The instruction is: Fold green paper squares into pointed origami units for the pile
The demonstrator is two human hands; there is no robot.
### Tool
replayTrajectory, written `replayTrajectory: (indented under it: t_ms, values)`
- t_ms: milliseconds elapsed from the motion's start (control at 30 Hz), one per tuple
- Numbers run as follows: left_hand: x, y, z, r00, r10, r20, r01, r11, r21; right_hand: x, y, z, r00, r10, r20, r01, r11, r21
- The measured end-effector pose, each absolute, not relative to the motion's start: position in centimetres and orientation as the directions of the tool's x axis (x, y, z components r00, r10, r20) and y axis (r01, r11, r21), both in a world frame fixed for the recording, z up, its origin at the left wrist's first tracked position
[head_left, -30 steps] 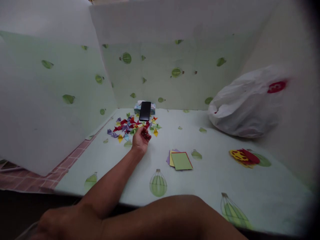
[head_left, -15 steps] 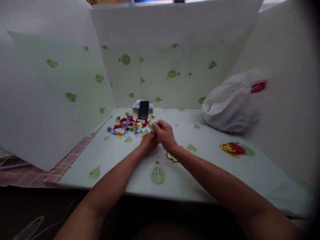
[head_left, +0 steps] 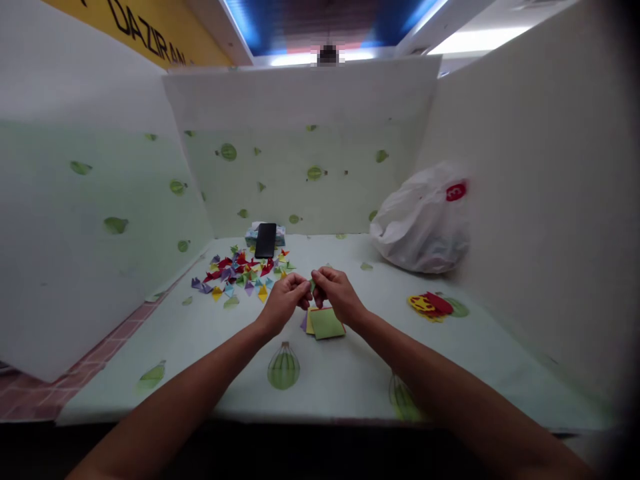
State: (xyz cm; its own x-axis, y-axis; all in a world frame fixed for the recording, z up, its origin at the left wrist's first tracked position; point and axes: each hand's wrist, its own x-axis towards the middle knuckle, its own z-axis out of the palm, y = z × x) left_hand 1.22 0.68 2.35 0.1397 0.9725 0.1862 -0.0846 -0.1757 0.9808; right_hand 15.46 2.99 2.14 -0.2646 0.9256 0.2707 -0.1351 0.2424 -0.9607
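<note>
Both hands are raised over the table (head_left: 350, 387), fingertips nearly meeting. The left hand (head_left: 283, 303) is curled, thumb and fingers closed together at one edge of a small green piece (head_left: 313, 285), apparently paper; the right hand (head_left: 341, 293) pinches its other side, fingers drawn in. Folds are mostly hidden (the fingers cover them). The piece sits between the hands, just beyond the stack of square sheets (head_left: 327, 324) and to the right of the colourful folded pieces (head_left: 243, 270).

Handling, in this inspector's judgement: one hand should steady the piece while the other aligns edges and presses creases from the middle outward. Grip pressure should be light, since thin paper crumples easily. Resting the wrists would reduce wobble.
</note>
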Motion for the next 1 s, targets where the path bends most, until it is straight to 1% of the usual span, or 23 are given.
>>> replayTrajectory:
  t_ms: [167, 333, 433, 633, 733, 833, 1000]
  values:
    - [1.3, 0.9, 2.7, 0.125, 0.981, 0.151, -0.083, -0.142, 0.986, 15.9, 3.6, 1.9, -0.335, 0.901, 0.274, -0.182, 0.224, -0.957]
    - [1.7, 1.5, 2.5, 0.195, 0.974, 0.119, -0.07, -0.107, 0.992, 16.8, 4.1, 1.4, -0.328, 0.901, 0.283, -0.166, 0.24, -0.956]
    - [2.1, 1.8, 2.2, 0.218, 0.97, 0.11, -0.093, -0.092, 0.991, 17.4, 4.3, 1.1, -0.343, 0.903, 0.259, -0.198, 0.2, -0.96]
    - [2.7, 2.5, 1.4, 0.191, 0.976, 0.102, -0.148, -0.074, 0.986, 18.4, 4.3, 0.5, -0.427, 0.882, 0.198, -0.285, 0.077, -0.955]
    - [2.6, 2.8, 1.1, 0.208, 0.973, 0.096, -0.144, -0.067, 0.987, 18.6, 4.4, 0.2, -0.453, 0.876, 0.167, -0.282, 0.037, -0.959]
    - [2.3, 2.9, 0.9, 0.265, 0.961, 0.079, -0.127, -0.047, 0.991, 18.6, 4.5, -0.1, -0.474, 0.869, 0.143, -0.274, 0.009, -0.962]
    - [1.5, 2.7, 0.1, 0.314, 0.948, 0.052, -0.103, -0.02, 0.994, 18.5, 4.4, -0.4, -0.498, 0.857, 0.132, -0.271, -0.009, -0.963]
